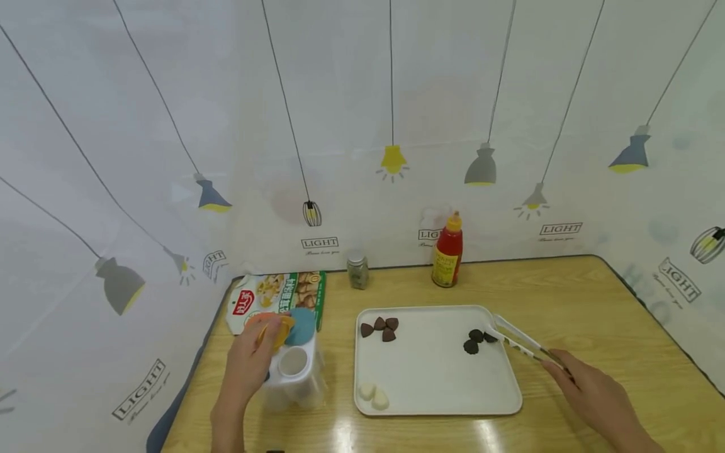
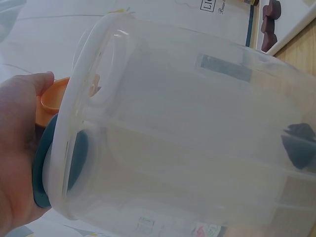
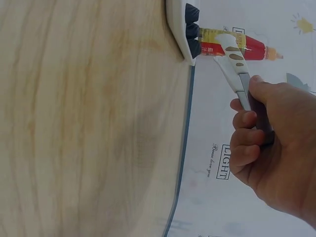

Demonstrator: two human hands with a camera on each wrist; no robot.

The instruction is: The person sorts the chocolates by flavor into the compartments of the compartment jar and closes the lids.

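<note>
My left hand (image 1: 256, 352) grips a clear plastic container (image 1: 294, 377) with several compartments, standing at the table's left. The thumb (image 2: 34, 84) lies against its flipped-up orange lid (image 2: 49, 101), next to a blue lid (image 2: 43, 170). My right hand (image 1: 569, 372) holds white tongs (image 1: 518, 341). Their tips are slightly apart and reach the dark pieces (image 1: 477, 340) on the right side of the white tray (image 1: 436, 384). In the right wrist view my right hand's fingers (image 3: 247, 143) curl round the tongs' handle (image 3: 236, 66). A dark shape (image 2: 298, 143) shows through the container wall.
Brown pieces (image 1: 381, 327) lie at the tray's back left and two pale pieces (image 1: 374, 395) at its front left. A red sauce bottle (image 1: 447, 251) and a small jar (image 1: 357, 269) stand by the back wall. A printed food packet (image 1: 272, 296) lies behind the container.
</note>
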